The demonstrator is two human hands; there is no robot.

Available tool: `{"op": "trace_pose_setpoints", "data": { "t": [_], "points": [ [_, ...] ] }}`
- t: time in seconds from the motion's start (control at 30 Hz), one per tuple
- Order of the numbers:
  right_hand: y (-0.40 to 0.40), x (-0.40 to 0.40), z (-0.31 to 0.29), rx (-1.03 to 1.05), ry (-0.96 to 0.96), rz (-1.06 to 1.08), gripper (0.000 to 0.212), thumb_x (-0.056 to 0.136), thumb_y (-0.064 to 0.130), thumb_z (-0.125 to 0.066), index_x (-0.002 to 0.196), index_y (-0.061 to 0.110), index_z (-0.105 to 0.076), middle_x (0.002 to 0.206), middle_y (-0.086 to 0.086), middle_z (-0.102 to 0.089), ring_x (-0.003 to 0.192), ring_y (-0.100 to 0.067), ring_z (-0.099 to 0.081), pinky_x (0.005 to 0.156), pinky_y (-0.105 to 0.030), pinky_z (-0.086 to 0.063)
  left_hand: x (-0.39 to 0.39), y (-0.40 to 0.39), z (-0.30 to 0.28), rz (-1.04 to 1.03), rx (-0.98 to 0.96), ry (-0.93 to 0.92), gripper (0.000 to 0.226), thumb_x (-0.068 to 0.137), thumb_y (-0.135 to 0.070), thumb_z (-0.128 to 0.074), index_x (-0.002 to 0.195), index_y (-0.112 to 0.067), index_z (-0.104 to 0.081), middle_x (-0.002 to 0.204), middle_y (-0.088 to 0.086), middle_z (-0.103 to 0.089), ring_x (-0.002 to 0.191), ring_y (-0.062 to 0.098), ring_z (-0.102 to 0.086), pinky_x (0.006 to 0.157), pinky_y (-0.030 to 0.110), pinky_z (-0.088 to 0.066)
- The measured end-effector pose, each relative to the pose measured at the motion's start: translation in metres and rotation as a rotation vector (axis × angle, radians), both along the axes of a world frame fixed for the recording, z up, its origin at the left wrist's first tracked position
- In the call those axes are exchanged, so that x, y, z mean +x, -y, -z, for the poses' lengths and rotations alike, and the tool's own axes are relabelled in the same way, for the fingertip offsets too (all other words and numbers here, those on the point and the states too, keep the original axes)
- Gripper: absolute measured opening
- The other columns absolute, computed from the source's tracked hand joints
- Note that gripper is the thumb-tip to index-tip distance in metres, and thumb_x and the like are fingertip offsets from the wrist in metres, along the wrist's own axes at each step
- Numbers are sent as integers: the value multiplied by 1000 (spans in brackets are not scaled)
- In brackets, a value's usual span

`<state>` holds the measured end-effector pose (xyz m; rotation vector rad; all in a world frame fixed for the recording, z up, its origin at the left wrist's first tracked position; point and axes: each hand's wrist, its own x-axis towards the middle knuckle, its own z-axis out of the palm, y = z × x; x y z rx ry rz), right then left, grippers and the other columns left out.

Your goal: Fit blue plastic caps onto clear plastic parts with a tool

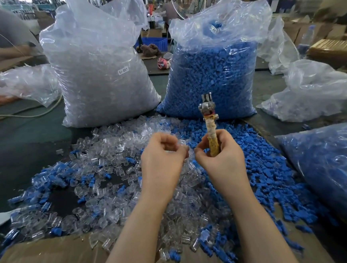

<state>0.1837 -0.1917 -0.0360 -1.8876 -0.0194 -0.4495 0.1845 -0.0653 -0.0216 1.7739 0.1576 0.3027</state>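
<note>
1. The right hand (220, 158) grips the tool (210, 126) upright: wrapped yellowish handle, metal head.
2. The left hand (162, 155) pinches what looks like a clear part (182, 143).
3. Loose blue caps (265, 176) lie beneath.

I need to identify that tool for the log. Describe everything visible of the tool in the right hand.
The tool stands nearly upright, gripped low on its handle by the right hand. The handle is wrapped in worn yellowish-white tape or cloth. Its head is bare metal, with a rounded joint and a narrow squared tip, raised above the loose parts.
</note>
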Motion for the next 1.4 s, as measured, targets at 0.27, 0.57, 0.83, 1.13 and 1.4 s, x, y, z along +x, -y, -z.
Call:
{"op": "trace_pose_setpoints", "data": {
  "t": [0.27,0.57,0.83,1.13,1.4],
  "points": [
    [1,1,0,-48,-49,49,22,79,21,-73,91,27,-55,75,12,-62,69,3,-56,57,-13,-41,1,1,2,24,82,58,18,77,-12,-80,76,-27,-70,70,-12,-70,67,-4,-65,61,9,-49],
    [3,2,-1,-8,-93,60,23,77,20,-74,92,26,-57,75,12,-64,70,4,-58,60,-19,-42,-3,3,1,84,157,105,22,76,-11,-80,73,-31,-73,69,-23,-70,67,-6,-66,60,6,-48],
    [5,1,-6,164,-44,-22,22,84,11,-75,90,24,-59,81,16,-69,75,-2,-66,67,-14,-52,-1,-1,-4,165,-118,-8,19,78,-3,-78,77,-21,-75,73,-2,-76,73,13,-74,70,24,-59],
    [3,1,-7,219,-59,-35,19,85,12,-74,88,24,-60,81,13,-70,77,-4,-67,72,-19,-52,-1,-1,-3,183,-194,-4,12,78,-3,-80,82,-14,-74,74,2,-76,71,14,-74,64,18,-56],
    [14,-1,-7,183,-105,-160,10,91,14,-67,92,21,-60,78,4,-66,73,-6,-63,65,-15,-49,2,-5,0,178,-298,-20,8,83,-3,-75,86,-10,-72,73,1,-75,69,12,-73,63,16,-54]
  ]
}}
